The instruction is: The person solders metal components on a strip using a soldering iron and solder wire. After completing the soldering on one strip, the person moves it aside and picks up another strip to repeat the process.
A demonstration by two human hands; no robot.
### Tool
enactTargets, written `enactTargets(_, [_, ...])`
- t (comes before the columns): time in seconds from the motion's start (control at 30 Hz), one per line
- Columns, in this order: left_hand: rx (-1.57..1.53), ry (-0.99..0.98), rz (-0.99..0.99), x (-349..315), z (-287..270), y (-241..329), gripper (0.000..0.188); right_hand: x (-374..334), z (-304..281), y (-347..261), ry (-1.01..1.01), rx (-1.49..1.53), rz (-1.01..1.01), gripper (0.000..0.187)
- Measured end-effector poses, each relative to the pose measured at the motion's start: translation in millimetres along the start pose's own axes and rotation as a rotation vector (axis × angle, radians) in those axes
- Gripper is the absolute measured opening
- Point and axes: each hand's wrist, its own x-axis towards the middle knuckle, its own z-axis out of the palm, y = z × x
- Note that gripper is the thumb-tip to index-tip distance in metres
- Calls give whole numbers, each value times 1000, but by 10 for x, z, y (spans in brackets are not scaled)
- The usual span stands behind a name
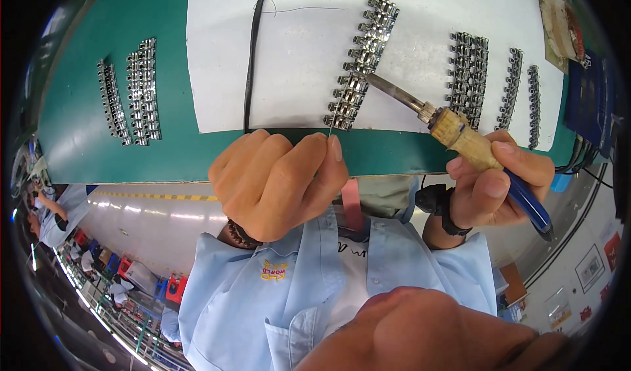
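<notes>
My right hand grips a soldering iron by its tan, wrapped handle with a blue end. The iron's metal tip points up and left, at the middle of a strip of small shiny metal parts. From this view the tip seems to touch the strip. Closed in a pinch just below the strip's near end, my left hand holds a thin silvery wire between thumb and forefinger. The wire reaches up to the strip's near end. The strip lies aslant on a white sheet.
Two similar strips lie on the green mat to the left; several more lie on the sheet at right. A black cable crosses the sheet. At far right are a block on a board and a blue box.
</notes>
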Motion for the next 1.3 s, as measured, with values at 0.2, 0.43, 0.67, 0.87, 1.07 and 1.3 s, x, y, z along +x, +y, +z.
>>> enactTargets(0.2, [21, 4, -14, 3, -2, 20, 20, 43, 75, -30, 49, -85, -41, 36])
enactTargets(0.43, [-12, -71, -15, 46, -11, 12, 15, 56, 70, -17, 40, -102, -43, 37])
enactTargets(0.67, [-23, -62, 37, 34, -46, 5, 15, 5, -13, 8, 52, -93, -185, 36])
enactTargets(0.87, [7, -7, 7, 21, 2, 15, 20, 6, -30, -24, -34, -133, -164, 38])
enactTargets(1.07, [1, -3, 9, 6, 7, 6, 21, -18, -8, -33, -38, -111, -113, 39])
enactTargets(1.3, [-1, -7, 4, 26, 11, 19, 21, -30, -40, -34, -21, 23, 6, 38])
